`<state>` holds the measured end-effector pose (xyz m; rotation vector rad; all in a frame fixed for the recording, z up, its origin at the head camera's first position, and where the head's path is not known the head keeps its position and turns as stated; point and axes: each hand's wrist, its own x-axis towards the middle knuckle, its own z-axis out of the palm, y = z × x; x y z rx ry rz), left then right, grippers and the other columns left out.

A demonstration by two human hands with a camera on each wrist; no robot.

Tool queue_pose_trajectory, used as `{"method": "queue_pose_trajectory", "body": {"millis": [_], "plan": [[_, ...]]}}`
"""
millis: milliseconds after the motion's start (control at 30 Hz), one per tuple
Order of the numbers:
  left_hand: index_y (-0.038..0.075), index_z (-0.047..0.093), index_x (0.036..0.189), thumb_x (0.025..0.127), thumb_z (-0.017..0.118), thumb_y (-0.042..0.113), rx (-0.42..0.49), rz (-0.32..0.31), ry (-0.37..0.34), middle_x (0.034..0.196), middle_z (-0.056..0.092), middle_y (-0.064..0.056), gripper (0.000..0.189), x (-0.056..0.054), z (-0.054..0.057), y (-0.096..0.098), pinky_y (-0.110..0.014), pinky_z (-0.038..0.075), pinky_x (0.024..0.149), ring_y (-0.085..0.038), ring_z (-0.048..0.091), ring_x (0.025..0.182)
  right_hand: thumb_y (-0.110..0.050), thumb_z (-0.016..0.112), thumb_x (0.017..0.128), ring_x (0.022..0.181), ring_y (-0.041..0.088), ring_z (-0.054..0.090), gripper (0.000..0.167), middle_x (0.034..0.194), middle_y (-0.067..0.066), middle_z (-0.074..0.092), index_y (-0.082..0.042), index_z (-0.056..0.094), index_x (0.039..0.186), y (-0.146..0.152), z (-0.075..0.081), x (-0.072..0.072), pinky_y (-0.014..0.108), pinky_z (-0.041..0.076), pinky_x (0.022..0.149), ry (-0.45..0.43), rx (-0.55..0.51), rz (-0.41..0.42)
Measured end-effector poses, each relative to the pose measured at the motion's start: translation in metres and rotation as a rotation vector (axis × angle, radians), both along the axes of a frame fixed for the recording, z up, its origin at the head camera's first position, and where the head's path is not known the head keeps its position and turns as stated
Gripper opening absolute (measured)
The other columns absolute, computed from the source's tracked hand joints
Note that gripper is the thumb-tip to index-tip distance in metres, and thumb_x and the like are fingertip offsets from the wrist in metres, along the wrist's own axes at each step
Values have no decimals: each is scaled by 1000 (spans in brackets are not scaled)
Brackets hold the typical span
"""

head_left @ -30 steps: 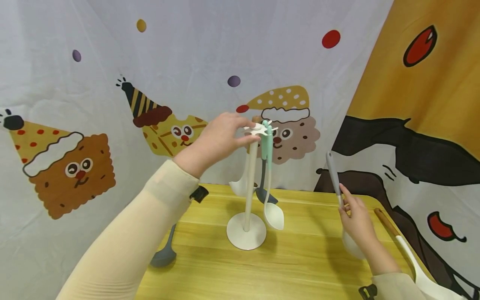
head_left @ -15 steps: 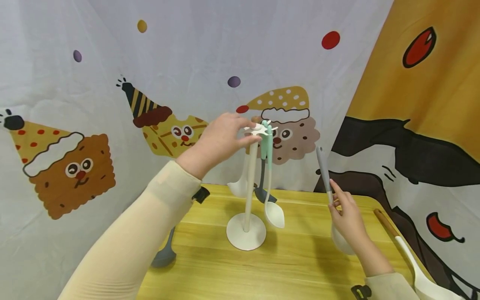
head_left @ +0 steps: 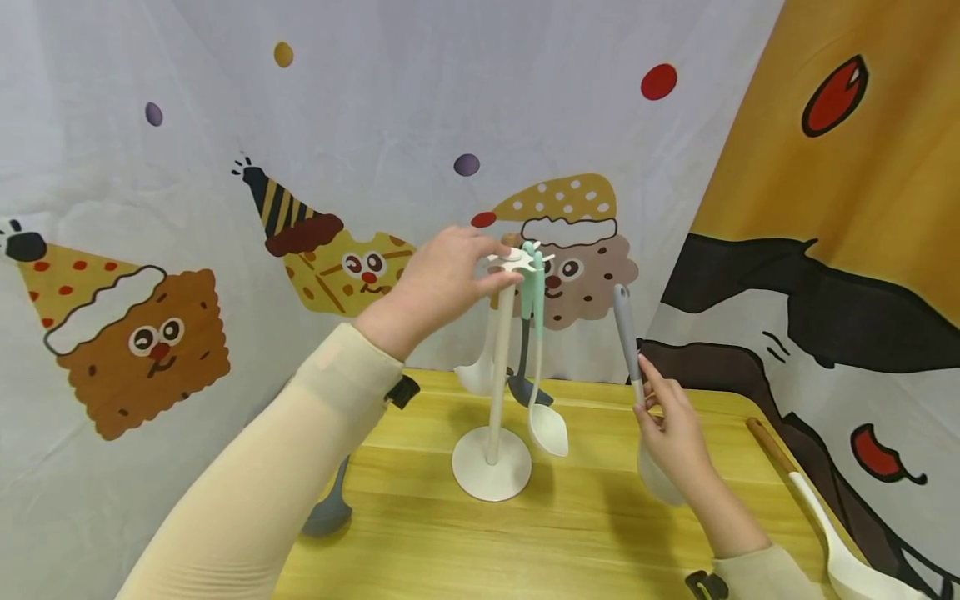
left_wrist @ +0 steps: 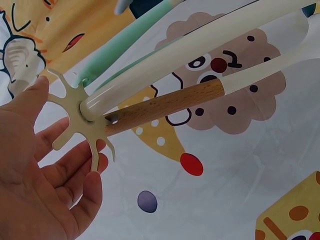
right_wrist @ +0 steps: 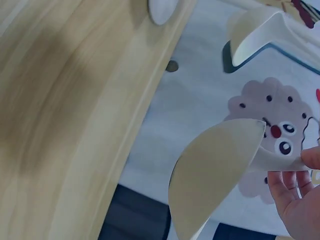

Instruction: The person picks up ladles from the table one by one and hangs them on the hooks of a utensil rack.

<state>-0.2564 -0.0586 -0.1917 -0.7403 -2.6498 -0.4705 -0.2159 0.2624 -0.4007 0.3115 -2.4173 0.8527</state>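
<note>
My left hand grips the hook ring at the top of a white utensil stand; in the left wrist view, thumb and fingers lie around the hooks of the ring. Two green-handled utensils hang there, one with a white spoon head, the other with a dark head. A white ladle with a wooden handle hangs behind the pole. To the right of the stand, my right hand holds a grey-handled ladle upright above the table, its pale bowl downward.
A grey ladle lies on the wooden table, partly behind my left sleeve. Along the right edge lies a white utensil with a wooden handle. A printed cloth hangs behind the table.
My right hand has carried the grey-handled ladle leftward, closer to the stand. My left hand keeps its hold on the ring.
</note>
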Motion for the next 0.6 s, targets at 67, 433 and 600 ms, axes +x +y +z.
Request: {"method": "queue_pose_trajectory", "body": {"millis": [67,433,600], "plan": [[22,65,121,89,57,52,-1,2,4,119,63,3,45,0,0,0,-35,47,92,-18,52,112,9,63,84,86,1,50,78,101,6,52,-27,34,148,-5,3,1,12,46,59,8,-13,17],[21,64,122,89,56,53,1,12,27,118,63,3,46,1,-2,2,-34,47,90,-17,52,108,7,64,84,86,6,52,75,99,4,52,-25,38,146,-28,11,8,3,44,72,27,-40,55],[21,64,122,89,57,52,0,24,27,119,62,3,45,2,-2,2,-35,47,90,-18,52,109,6,63,85,86,13,55,74,100,3,52,-26,37,147,-35,14,8,5,46,73,26,-59,86]]}}
